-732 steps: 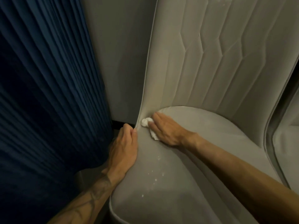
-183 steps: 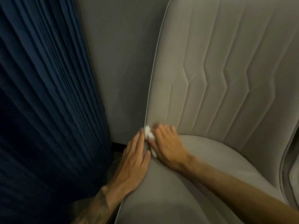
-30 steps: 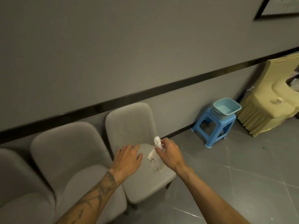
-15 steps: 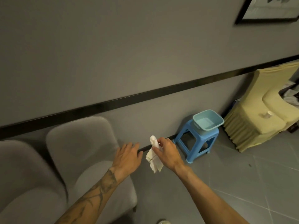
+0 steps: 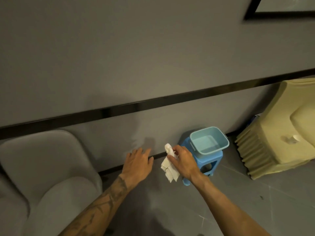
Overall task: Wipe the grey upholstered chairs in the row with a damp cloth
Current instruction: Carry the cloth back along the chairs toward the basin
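Observation:
A grey upholstered chair point(image 5: 51, 167) stands at the lower left against the wall, the end one of the row. My right hand point(image 5: 185, 163) holds a white cloth point(image 5: 169, 165) that hangs crumpled below my fingers, over the floor just left of the blue stool. My left hand point(image 5: 138, 163) floats open beside it, fingers spread, holding nothing, to the right of the chair.
A light blue basin point(image 5: 209, 139) with water sits on a blue plastic stool point(image 5: 207, 161) by the wall. A yellow covered chair point(image 5: 281, 132) stands at the right. The grey wall carries a black strip point(image 5: 153, 103); a picture frame corner point(image 5: 252, 12) shows at the top right.
The view has swung right along the row: the chairs slid left and the stool with the basin came closer. Both hands moved off the last chair toward the stool, cloth still held.

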